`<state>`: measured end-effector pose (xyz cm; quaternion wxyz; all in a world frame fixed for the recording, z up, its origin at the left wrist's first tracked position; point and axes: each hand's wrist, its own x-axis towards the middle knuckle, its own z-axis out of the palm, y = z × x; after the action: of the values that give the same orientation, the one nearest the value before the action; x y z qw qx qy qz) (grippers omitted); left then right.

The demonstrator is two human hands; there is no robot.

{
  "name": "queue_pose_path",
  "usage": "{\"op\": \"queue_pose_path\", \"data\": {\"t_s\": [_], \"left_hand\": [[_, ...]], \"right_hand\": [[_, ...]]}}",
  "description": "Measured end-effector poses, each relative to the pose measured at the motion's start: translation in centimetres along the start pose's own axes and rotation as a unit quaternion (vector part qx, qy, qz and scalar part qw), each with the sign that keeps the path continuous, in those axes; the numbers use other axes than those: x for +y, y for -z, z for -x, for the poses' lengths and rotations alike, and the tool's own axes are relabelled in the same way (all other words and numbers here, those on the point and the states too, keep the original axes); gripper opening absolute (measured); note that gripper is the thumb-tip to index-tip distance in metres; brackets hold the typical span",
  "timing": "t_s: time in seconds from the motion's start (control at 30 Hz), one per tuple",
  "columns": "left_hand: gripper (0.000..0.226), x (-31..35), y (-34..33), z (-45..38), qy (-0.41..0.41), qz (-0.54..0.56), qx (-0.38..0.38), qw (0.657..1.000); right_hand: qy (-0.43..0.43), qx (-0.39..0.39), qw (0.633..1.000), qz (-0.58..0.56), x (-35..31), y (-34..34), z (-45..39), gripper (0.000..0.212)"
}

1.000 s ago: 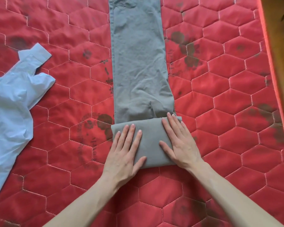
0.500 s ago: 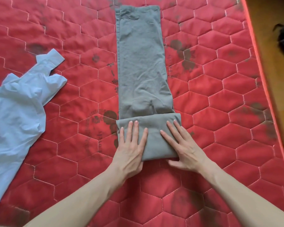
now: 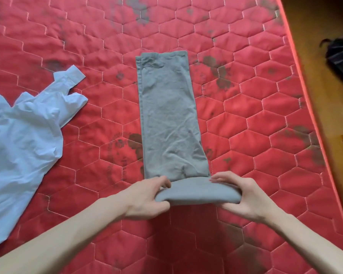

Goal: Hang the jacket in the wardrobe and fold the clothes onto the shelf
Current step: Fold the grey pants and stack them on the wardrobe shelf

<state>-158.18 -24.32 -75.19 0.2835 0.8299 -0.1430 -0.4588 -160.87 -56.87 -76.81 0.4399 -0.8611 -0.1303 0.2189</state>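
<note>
Grey trousers (image 3: 169,115) lie lengthwise on the red quilted mattress (image 3: 255,125), folded into a narrow strip. Their near end is folded over into a thick flap, lifted a little off the mattress. My left hand (image 3: 147,196) grips the flap's left end, thumb below and fingers on top. My right hand (image 3: 244,196) grips its right end the same way. A crumpled light blue shirt (image 3: 22,139) lies at the left, apart from the trousers. No jacket or wardrobe is in view.
The mattress's right edge runs diagonally, with a wooden floor (image 3: 315,56) beyond it. A dark bag (image 3: 341,58) sits on the floor at the far right. The mattress has dark stains.
Both hands went from pressing flat on the folded end to gripping its two sides and lifting it. The camera view shifted, showing the trousers' far end.
</note>
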Motion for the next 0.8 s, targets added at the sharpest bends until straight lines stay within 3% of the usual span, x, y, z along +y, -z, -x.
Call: {"op": "queue_pose_path", "data": {"t_s": [0.07,0.17,0.23,0.3,0.37,0.4,0.53,0.67,0.73,0.8], "left_hand": [[0.029,-1.2,0.6,-0.1,0.015,0.102,0.026,0.994],[0.027,-3.7,1.6,-0.7,0.044,0.277,0.094,0.955],[0.038,-5.2,2.0,-1.2,0.058,0.364,0.158,0.916],[0.069,-6.2,1.7,-2.0,0.079,0.461,0.210,0.858],[0.082,-6.6,0.9,-3.4,0.119,0.536,0.250,0.798],[0.078,-6.6,0.6,-4.0,0.126,0.550,0.271,0.780],[0.057,-6.3,-0.2,-7.1,0.143,0.503,0.351,0.777],[0.046,-6.3,0.5,-9.4,0.169,0.359,0.432,0.809],[0.050,-6.7,0.9,-10.1,0.188,0.263,0.460,0.827],[0.050,-7.1,1.1,-10.4,0.237,0.150,0.465,0.840]], "right_hand": [[-0.034,0.069,0.995,-0.065,-0.3,-0.1,0.1,0.050],[-0.073,0.198,0.968,-0.134,-0.7,-1.4,-1.1,0.033],[-0.088,0.251,0.949,-0.171,-1.0,-2.4,-3.0,0.023],[-0.119,0.281,0.937,-0.168,-0.8,-3.3,-5.2,0.015],[-0.167,0.291,0.925,-0.179,-0.5,-4.0,-7.6,0.026],[-0.192,0.294,0.918,-0.183,0.0,-4.3,-8.8,0.032],[-0.272,0.267,0.908,-0.171,2.2,-4.5,-13.5,0.052],[-0.327,0.223,0.918,0.027,3.6,-4.0,-16.2,0.074],[-0.330,0.244,0.899,0.155,3.5,-4.2,-16.8,0.055],[-0.273,0.289,0.897,0.194,3.2,-4.6,-17.2,0.038]]}}
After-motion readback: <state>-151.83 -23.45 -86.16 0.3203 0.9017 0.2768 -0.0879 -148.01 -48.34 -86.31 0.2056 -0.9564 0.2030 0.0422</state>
